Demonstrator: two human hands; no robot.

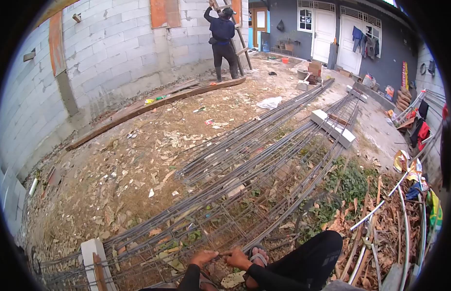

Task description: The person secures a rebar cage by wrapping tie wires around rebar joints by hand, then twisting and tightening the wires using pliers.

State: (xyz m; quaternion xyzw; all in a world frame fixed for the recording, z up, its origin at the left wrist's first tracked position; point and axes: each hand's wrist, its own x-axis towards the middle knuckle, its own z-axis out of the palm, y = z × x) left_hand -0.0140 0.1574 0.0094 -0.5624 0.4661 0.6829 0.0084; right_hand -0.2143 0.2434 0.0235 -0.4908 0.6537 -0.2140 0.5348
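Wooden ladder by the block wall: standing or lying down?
Standing. The ladder slants up from the ground beside the person in dark clothes. Its top leaves the frame, so cannot tell what it rests against.

Light: outdoor daylight, moderately bright, even and diffuse; exact direction not determinable. Shadows: faint, soft-edged, beneath the steel rods [264, 157]. Highlights: pale, near-washed white door [324, 38] at one o'clock. Darks: black trouser leg [305, 259] at five o'clock, folds mostly lost. Distortion: strong fisheye; block wall [104, 53] bowed at ten o'clock. Border: black rounded vignette, bluish fringe at nine o'clock. Focus: rods fairly crisp at centre; left hand [203, 258] and right hand [238, 260], six o'clock, slightly soft; fine detail smeared toward the rim.
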